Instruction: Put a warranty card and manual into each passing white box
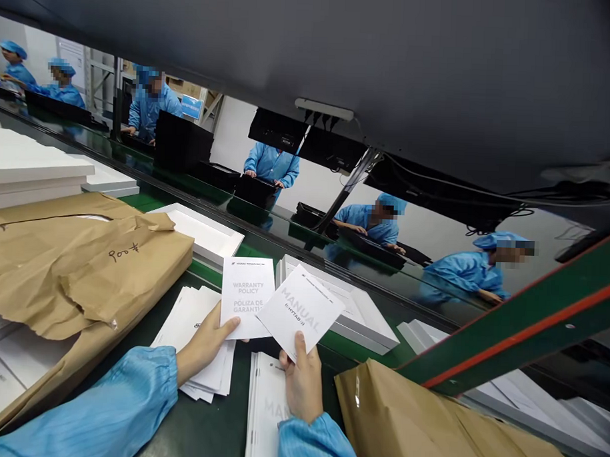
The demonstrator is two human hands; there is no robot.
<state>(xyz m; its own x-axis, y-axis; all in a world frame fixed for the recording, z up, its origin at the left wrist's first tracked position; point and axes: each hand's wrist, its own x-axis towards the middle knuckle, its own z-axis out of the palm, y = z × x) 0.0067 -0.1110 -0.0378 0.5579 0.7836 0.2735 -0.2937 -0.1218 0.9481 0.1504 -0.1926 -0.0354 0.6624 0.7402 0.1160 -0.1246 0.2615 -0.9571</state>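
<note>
Held up in my left hand is a white warranty policy leaflet, with the thumb on its lower edge. My right hand pinches a white manual by its bottom corner. The manual is turned at an angle, and its left corner meets the leaflet's right edge. Below my left hand lies a loose, fanned pile of white leaflets. A neater stack of manuals stands beneath my right hand, partly hidden by it. Behind the two papers sits an open white box tray.
A torn brown paper package of printed papers lies at left, another brown package at right. White boxes are stacked far left. A green post slants across the right. Several co-workers in blue stand beyond the dark conveyor.
</note>
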